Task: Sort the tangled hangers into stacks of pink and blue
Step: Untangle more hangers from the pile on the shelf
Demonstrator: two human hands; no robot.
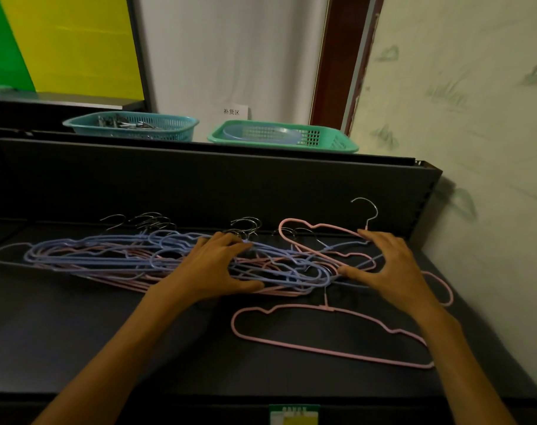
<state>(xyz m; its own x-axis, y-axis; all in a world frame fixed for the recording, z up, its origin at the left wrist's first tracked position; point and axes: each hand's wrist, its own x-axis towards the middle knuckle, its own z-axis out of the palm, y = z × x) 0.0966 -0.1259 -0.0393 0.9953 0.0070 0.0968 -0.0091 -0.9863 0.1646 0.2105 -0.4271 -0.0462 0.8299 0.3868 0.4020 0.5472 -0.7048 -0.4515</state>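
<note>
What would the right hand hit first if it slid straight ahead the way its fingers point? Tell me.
Probably the upper pink hanger: the right hand points up-left toward the back, fingertips already at its shoulder wire. Beyond stands the shelf's dark back panel. Depth is hard to judge.

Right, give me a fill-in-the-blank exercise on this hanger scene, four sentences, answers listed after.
1. The left hand rests on a tangled pile of blue and ____ hangers.
2. The loose hanger lying alone nearest the camera is ____.
3. On the ledge behind the shelf stand ____ green baskets.
4. The right hand touches a pink hanger whose hook is ____ metal.

Missing words: pink; pink; two; bare
</note>
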